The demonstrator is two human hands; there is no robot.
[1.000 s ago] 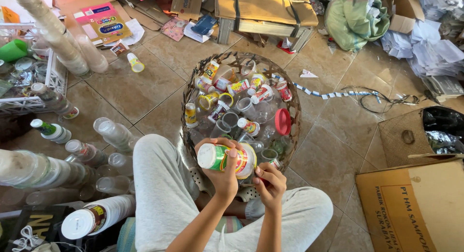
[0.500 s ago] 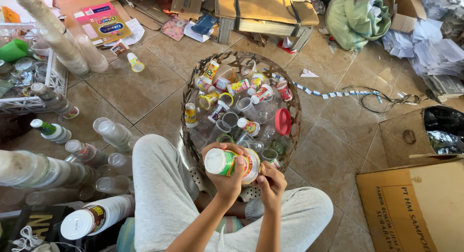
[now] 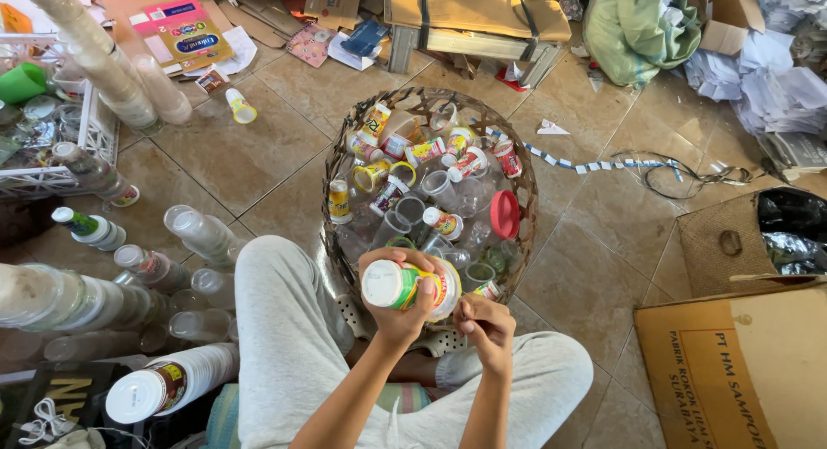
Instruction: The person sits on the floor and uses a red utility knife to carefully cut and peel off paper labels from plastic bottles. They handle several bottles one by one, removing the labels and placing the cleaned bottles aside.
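Nearest, at the bottom edge of the floor [image 3: 258, 148], the person sits with knees in grey trousers [image 3: 293, 346] spread to either side. The left hand [image 3: 398, 307] is wrapped round a stack of cups [image 3: 409, 285], fingers over the top and thumb across the front, grasping it on its side with the white round end facing left. The stack has green, yellow and red print and sits just over the near rim of the basket [image 3: 332, 169]. The right hand [image 3: 488, 326] is just beside it, touching the stack's right end, fingers curled in and pinched; what they pinch I cannot tell. To the left of the knee lie several long stacks of clear cups [image 3: 202, 234], and another with a white end [image 3: 168, 384] near the bottom left corner. Right of the person stands a cardboard box [image 3: 741, 363] at the bottom right corner, with a brown woven bag [image 3: 724, 242] behind it. Beyond the hands, the round wicker basket holds a jumble of loose clear and printed cups and a red lid [image 3: 505, 214]. Farther off, a single cup [image 3: 240, 107] lies on the tiles, a white wire rack [image 3: 86, 143] is at the left edge, and flattened cardboard [image 3: 474, 10], a green cloth bundle [image 3: 655, 23] and paper piles [image 3: 767, 79] line the far edge
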